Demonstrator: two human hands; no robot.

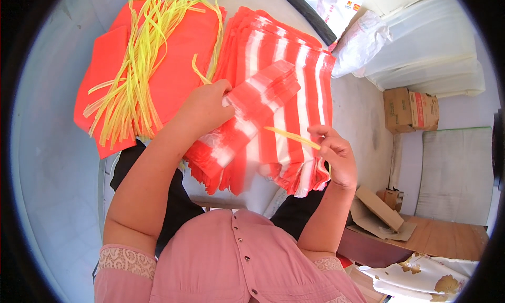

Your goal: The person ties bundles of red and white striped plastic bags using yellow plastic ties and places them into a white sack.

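Note:
My left hand (208, 108) is closed on the edge of a folded bundle of red-and-white striped plastic bags (265, 90), which lies slantwise over a larger stack. A yellow strip sticks up beside its fingers; whether the hand grips that strip too is hidden. My right hand (336, 153) pinches one end of a yellow plastic strip (292, 136), whose other end points left across the stack. Beneath both hands spreads the thick stack of striped bags (318, 87), its near edges ruffled. Plain red sheets (187, 55) lie to the left, with many loose yellow strips (134, 76) heaped on them.
A black roll (309, 17) and white sacks (363, 45) are beyond the stack at the far right. Cardboard boxes (410, 111) stand against the right wall. Lower right, an opened carton (381, 213) rests near a brown wooden surface (447, 237) and a flowered cloth (421, 274).

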